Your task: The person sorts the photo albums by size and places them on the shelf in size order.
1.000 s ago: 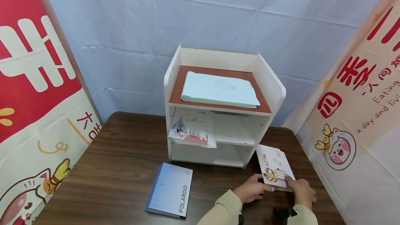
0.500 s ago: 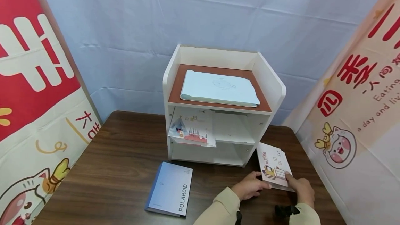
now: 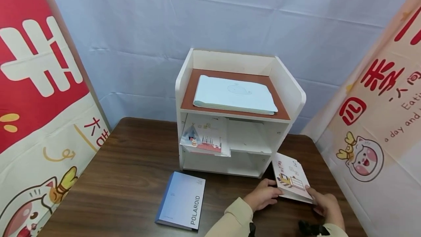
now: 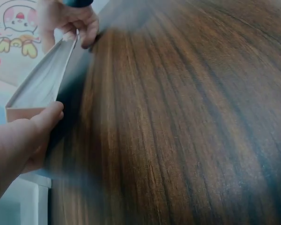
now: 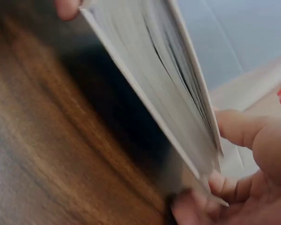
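A white hardcover book [image 3: 291, 180] with a yellow-and-red drawn building on its cover lies at the right of the small shelf. My left hand [image 3: 264, 194] holds its near left corner, the thumb [image 4: 50, 115] against the spine end. At the near right corner my right hand [image 3: 329, 204] pinches the covers, thumb above and fingers below. The right wrist view shows the page edges [image 5: 152, 70] between the two covers, with dark shadow beneath the lower cover. That near edge is raised a little off the table.
A white shelf [image 3: 287, 87] holds a sketchbook [image 3: 235, 94] with a whale drawing on top. Illustrated papers [image 3: 207, 136] overhang its middle shelf. A blue POLAROID book [image 3: 181, 200] lies on the brown table [image 3: 121, 178]. Printed cloth hangs at both sides.
My right hand has shifted to the right and its fingers have come under the book's corner. The book's near edge has risen slightly. My left hand stays at its corner.
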The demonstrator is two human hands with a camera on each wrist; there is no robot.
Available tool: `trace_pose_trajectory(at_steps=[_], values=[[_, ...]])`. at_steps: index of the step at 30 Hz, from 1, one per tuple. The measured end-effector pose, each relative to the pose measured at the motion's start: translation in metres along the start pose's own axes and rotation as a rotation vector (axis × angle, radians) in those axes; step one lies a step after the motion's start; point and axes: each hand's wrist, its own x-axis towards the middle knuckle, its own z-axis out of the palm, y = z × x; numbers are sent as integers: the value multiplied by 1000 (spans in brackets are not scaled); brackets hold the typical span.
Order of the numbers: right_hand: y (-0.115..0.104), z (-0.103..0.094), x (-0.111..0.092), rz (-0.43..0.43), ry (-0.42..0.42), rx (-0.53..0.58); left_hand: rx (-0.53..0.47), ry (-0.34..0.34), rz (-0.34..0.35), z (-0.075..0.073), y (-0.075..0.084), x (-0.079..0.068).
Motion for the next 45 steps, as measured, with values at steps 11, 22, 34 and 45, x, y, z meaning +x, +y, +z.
trace_pose_trajectory(at_steps=[11,22,34,45], values=[[14,-3,0,-48,-169,457,-6,104,41,6,-5,2],[17,-3,-3,-43,-254,528,-2,179,65,10,-12,4],[23,4,-20,-45,-221,547,19,172,37,9,-14,-6],[32,4,-44,-55,-246,614,-15,123,120,7,-13,-20]])
